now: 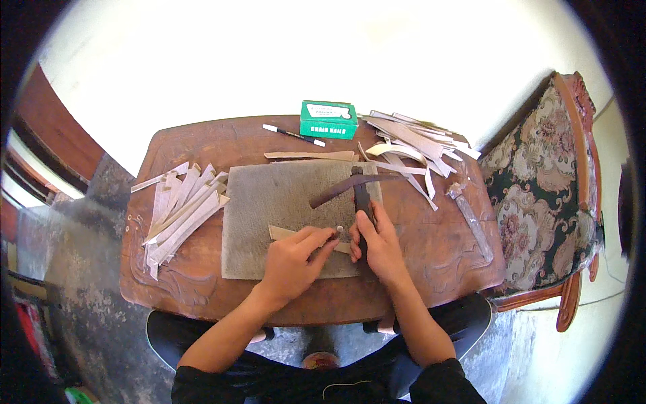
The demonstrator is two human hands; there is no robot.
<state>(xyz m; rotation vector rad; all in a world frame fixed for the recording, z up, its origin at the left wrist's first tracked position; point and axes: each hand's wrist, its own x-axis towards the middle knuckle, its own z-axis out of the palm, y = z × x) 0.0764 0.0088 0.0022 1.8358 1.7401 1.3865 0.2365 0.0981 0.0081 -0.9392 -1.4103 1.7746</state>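
Observation:
My left hand (296, 261) is closed in a pinch on a small nail with a round, shiny head (340, 229). Beneath both hands a narrow pale strip (280, 232) lies across a grey, rough-surfaced slab (252, 202); its middle is covered by my fingers. In my right hand (379, 244) is a hammer (362, 200), gripped by its dark handle. The hammer's curved, dark metal head tilts above the slab, just beyond the nail and apart from it.
Pale cut strips lie in a pile (185, 209) on the left of the carved wooden table (309, 310) and in another pile (410, 138) at the back right. Nearby are a green box (328, 121), a marker pen (293, 135), a second hammer (471, 219) and a floral chair (538, 175).

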